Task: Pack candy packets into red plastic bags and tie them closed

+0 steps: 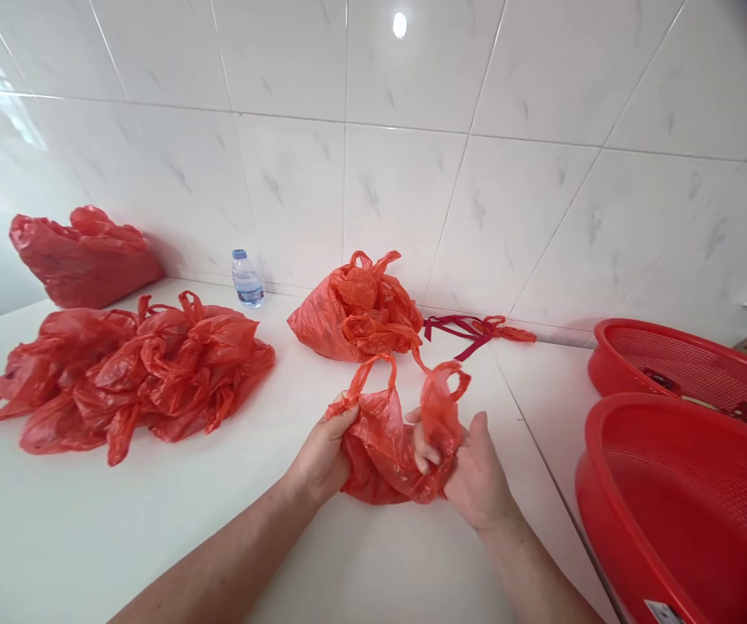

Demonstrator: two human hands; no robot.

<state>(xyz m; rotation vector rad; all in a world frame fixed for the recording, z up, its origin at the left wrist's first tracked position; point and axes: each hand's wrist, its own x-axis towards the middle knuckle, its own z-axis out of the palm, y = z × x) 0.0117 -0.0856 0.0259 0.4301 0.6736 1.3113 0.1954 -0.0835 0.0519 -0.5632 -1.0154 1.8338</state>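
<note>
My left hand (322, 455) and my right hand (468, 472) both grip one crumpled red plastic bag (386, 442) just above the white counter (217, 520). The left fingers pinch its left edge below one handle loop. The right fingers are curled into the bag's right side below the other loop. Both handle loops stand up above my hands. Right behind it lies another red bag (354, 312), stuffed and open at the top.
A heap of several red bags (133, 368) covers the counter's left side, with a fuller red bag (84, 256) against the tiled wall. A small water bottle (247, 279) stands at the wall. Two red mesh baskets (685, 485) sit at the right. A dark red strip (470, 329) lies behind.
</note>
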